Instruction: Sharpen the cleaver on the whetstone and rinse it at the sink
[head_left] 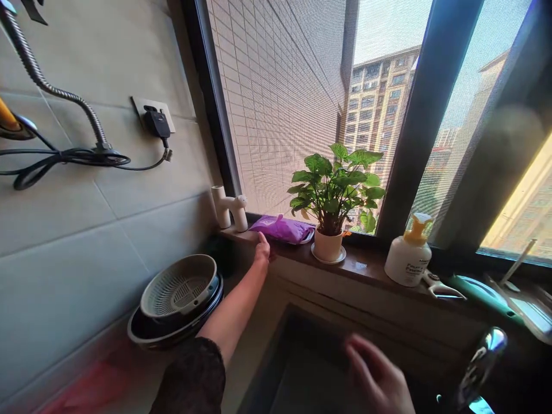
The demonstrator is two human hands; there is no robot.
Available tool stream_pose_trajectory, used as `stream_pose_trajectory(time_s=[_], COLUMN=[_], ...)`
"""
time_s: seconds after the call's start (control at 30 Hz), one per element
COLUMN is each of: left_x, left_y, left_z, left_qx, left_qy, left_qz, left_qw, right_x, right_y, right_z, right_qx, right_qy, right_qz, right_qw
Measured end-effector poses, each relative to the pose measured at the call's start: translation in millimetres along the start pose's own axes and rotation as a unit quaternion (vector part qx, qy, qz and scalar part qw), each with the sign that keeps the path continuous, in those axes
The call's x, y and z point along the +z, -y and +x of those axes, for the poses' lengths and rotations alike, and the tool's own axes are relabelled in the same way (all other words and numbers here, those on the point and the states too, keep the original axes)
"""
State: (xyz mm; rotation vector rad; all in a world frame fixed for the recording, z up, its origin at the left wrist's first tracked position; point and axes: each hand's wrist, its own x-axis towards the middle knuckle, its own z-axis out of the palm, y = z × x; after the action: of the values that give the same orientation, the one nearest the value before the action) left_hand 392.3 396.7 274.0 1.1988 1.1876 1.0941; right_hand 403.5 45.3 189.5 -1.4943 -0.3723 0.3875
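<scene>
My left hand reaches to the windowsill, just in front of a purple soft plastic packet. Its thumb points up, while the other fingers are mostly hidden, so I cannot tell whether it touches the packet or holds anything. Over the dark sink, my right hand is blurred, with thumb and fingers a little apart and nothing visible between them. A white animal-shaped ornament stands left of the packet. To the packet's right is a leafy plant in a pale pot on a saucer.
A grey colander rests on dark basins left of my forearm. Along the sill stand a white pump bottle, scissors and a green tool. A chrome faucet rises at right. Black cable hangs on the tiled wall.
</scene>
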Motion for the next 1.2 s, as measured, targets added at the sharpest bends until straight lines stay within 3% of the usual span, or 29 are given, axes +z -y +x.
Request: stream_pose_trajectory(time_s=[0.13,0.23,0.3,0.37,0.43,0.6,0.87,1.07,1.2], left_x=[-16.0,-19.3,-15.7,-7.5,4.4,38.8,68.3,73.6,75.0], left_y=[0.7,-15.0,-33.4,-54.4,-73.7,-98.0,-100.1,-99.6,-92.6], left_z=[-25.7,-42.3,-49.6,-55.0,-60.4,-78.0,-90.9,-88.2,-87.8], left_qx=[0.132,0.252,0.380,0.503,0.564,0.594,0.588,0.591,0.593], left_qy=[-0.033,0.013,0.054,0.076,0.084,0.120,0.112,0.091,0.095], left_qz=[0.040,0.050,0.083,0.143,0.206,0.307,0.397,0.416,0.421], left_qw=[0.990,0.966,0.920,0.849,0.795,0.734,0.696,0.685,0.680], right_x=[38.6,51.6,53.0,52.2,51.2,52.2,64.8,68.7,74.1], right_y=[83.8,130.5,149.3,159.7,163.6,155.9,128.1,122.3,117.8], right_z=[85.2,150.4,182.1,201.4,210.2,209.4,207.8,201.4,196.4], right_qx=[-0.184,-0.241,-0.253,-0.251,-0.245,-0.229,-0.219,-0.277,-0.319], right_qy=[-0.052,-0.118,-0.130,-0.119,-0.096,-0.046,-0.019,-0.043,-0.068], right_qz=[-0.071,-0.107,-0.166,-0.199,-0.203,-0.181,-0.141,-0.226,-0.367], right_qw=[0.979,0.957,0.944,0.940,0.943,0.955,0.965,0.933,0.871])
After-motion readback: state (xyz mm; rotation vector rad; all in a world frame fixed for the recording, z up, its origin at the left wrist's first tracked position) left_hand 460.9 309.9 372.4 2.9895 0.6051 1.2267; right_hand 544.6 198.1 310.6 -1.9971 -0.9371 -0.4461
